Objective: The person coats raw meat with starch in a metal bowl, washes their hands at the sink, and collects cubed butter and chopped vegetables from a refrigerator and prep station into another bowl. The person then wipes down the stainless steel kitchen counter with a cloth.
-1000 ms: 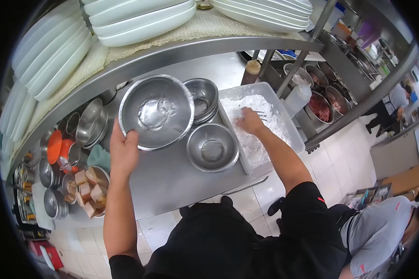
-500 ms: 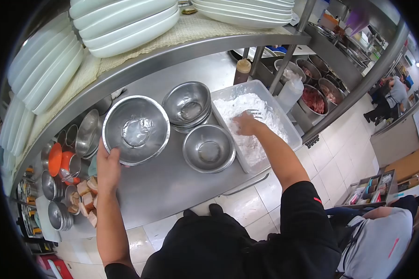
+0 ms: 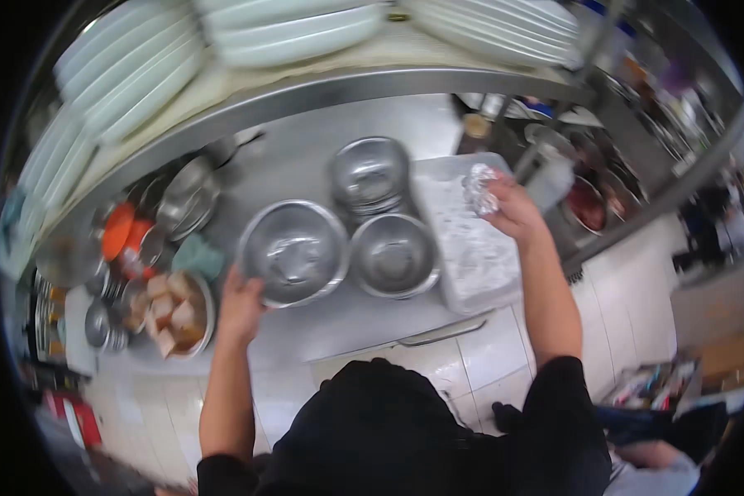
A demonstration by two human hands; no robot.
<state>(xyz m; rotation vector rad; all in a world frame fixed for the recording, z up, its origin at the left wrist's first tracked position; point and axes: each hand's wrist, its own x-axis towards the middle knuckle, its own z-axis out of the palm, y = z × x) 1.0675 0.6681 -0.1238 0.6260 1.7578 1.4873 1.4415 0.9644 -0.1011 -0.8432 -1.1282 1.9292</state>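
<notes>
My left hand (image 3: 244,304) grips the near left rim of a wide steel bowl (image 3: 293,252). A smaller steel bowl (image 3: 395,256) is just right of it, with a stack of steel bowls (image 3: 370,172) behind. My right hand (image 3: 512,207) is closed round a shiny, crumpled silvery thing (image 3: 479,190), blurred by motion, above the back of a plastic tub (image 3: 479,304). White powder (image 3: 475,252) lies in that tub.
At the left stand a bowl of pale chunks (image 3: 169,314), a green cloth (image 3: 197,256), orange bowls (image 3: 118,231) and more steel bowls. White plates (image 3: 298,33) fill the shelf above. Bottles and meat containers are at the right. Part of another person (image 3: 653,467) shows lower right.
My right hand has come up out of the powder with the silvery thing in it. My left hand and the wide bowl are now nearer the smaller bowl. The camera view has shifted.
</notes>
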